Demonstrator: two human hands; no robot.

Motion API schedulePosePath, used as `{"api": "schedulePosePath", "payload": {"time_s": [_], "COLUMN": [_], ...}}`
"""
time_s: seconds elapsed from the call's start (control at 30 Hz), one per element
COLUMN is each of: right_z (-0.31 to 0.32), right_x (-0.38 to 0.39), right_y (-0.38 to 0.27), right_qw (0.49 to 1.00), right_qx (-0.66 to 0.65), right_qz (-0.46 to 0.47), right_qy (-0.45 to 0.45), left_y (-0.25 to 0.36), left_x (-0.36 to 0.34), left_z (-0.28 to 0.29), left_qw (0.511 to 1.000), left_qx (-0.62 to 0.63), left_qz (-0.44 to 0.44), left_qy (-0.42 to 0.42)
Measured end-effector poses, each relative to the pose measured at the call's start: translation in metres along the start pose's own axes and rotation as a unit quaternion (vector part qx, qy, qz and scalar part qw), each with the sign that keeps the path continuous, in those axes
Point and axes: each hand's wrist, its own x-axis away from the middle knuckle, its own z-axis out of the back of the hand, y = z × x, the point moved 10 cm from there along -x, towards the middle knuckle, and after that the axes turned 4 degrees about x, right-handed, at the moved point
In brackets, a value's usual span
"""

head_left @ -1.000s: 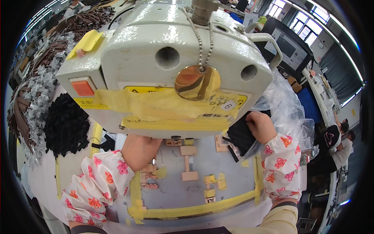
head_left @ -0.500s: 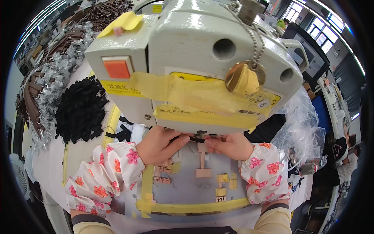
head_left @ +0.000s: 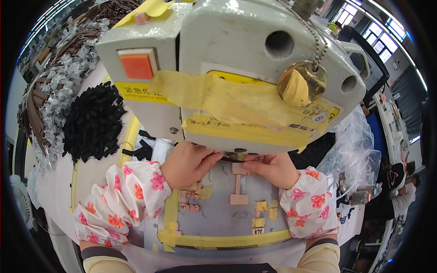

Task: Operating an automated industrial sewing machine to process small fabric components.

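Observation:
A thin black strip (head_left: 233, 159) runs crosswise below the grey sewing machine head (head_left: 223, 41). My left hand (head_left: 191, 163) pinches its left end between thumb and fingers. The other end is pinched by my right hand (head_left: 272, 168), close to the pink guide block (head_left: 240, 169) on the machine bed. Part of the strip and my left fingertips are hidden beneath the machine head. Floral sleeve covers (head_left: 134, 195) wrap both forearms.
A heap of short black pieces (head_left: 93, 123) lies left, beside brown straps in clear plastic (head_left: 43, 107). Pink blocks and yellow tape (head_left: 227, 241) sit on the machine bed. Clear plastic bags (head_left: 355, 145) lie right; a metal disc (head_left: 302, 83) hangs from a chain.
The machine head appears larger and slightly shifted in view. My hands stay on the black strip, which now sits a little higher and shows less between them.

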Motion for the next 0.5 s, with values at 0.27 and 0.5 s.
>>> {"api": "schedulePosePath", "payload": {"time_s": [0.27, 0.5], "right_z": [-0.002, -0.003], "right_x": [0.021, 0.021], "right_y": [-0.058, -0.059], "right_qw": [0.824, 0.788], "right_qx": [0.456, 0.486], "right_qz": [0.315, 0.346], "right_qy": [0.119, 0.149], "left_y": [0.003, 0.007], "left_x": [0.003, -0.003], "left_z": [-0.001, -0.007], "left_qw": [0.988, 0.987], "left_qx": [-0.15, -0.152], "left_qz": [-0.019, -0.044], "left_qy": [0.004, -0.029]}}
